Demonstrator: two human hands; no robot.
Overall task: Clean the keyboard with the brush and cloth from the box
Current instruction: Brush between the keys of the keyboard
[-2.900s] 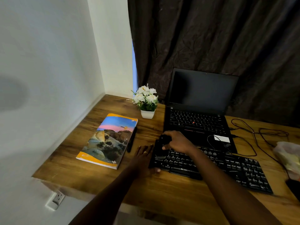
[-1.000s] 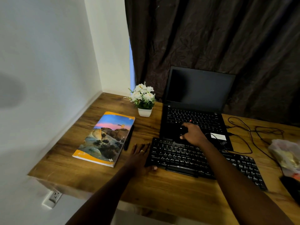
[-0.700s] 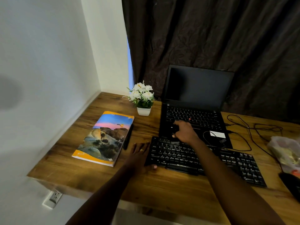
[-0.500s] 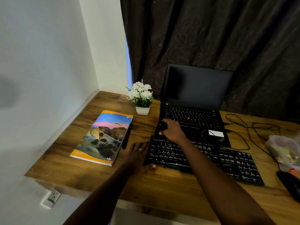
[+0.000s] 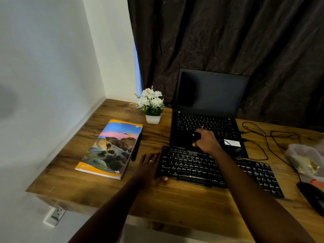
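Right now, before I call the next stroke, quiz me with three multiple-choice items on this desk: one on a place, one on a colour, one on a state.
1. Where does the book lie?
A. left of the keyboard
B. on top of it
C. right of it

2. What colour are the flowers in the pot?
A. red
B. yellow
C. white

3. What is the right hand doing?
A. lying flat
B. gripping the dark brush
C. hanging idle

Answers:
1 A: the book sits beyond the keyboard's left end, past the left hand.
2 C: the blooms are white over green leaves.
3 B: its fingers curl round the brush near the keyboard's far edge.
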